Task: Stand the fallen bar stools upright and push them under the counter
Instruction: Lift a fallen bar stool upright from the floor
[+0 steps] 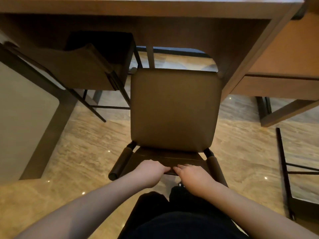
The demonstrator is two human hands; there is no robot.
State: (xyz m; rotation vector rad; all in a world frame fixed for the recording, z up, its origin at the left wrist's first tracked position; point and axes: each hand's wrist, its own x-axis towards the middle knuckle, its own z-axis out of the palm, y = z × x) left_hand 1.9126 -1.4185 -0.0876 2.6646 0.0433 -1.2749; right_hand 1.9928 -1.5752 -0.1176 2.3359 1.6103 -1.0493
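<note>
A bar stool (174, 109) with a square brown seat stands upright in front of me, its front edge at the counter's edge. My left hand (151, 171) and my right hand (191, 175) rest side by side on the top of its low backrest (165, 158), fingers over the rail. The wooden counter (155, 9) runs across the top of the view. A second stool (96, 66) stands upright to the left, tucked under the counter.
A wide counter leg panel (51, 131) stands at the left. At the right a lower wooden desk (284, 83) juts out, with a thin black metal frame (283, 169) beside it. The floor is polished stone. My dark trouser legs are below.
</note>
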